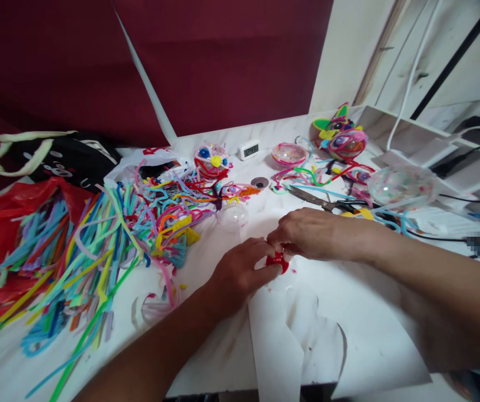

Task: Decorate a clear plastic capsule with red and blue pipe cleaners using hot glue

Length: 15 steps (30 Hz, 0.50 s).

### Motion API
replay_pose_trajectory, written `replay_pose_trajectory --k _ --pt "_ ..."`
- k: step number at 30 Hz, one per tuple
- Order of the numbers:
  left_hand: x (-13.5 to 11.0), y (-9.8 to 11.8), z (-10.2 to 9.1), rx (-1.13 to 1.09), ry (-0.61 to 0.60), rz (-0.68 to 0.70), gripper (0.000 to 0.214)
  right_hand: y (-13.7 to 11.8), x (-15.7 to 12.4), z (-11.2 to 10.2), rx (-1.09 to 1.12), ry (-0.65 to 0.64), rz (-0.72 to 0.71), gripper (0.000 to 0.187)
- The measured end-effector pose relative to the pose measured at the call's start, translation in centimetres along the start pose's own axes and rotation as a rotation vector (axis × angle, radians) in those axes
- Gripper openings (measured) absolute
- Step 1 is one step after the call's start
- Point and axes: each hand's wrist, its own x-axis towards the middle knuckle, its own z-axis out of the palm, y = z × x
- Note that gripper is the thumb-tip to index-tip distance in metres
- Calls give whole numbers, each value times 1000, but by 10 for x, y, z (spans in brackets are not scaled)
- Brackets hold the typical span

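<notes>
We see a small red piece [281, 262] between 2 hands, over the white paper [276, 346] on the desk [210, 363]. The left hand [240, 271] grasps it between thumb and fingers, likely to steady it; the right hand [302, 233] pinches its far edge with bunched fingertips, which we judge gives finer control. Whether it touches the paper, we cannot tell. Pipe cleaners [110, 262] lie heaped leftward, probably for easy reach; scissors [312, 197] lie beyond the right hand, presumably out of its way.
</notes>
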Motion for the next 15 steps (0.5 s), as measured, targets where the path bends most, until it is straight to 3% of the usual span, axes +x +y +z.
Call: replay_pose_trajectory --k 5,15 --pt "4 -5 0 86 59 110 6 -3 8 -6 -83 -48 92 12" --pt "1 0 -1 156 85 -78 17 1 7 -2 -70 8 11 26"
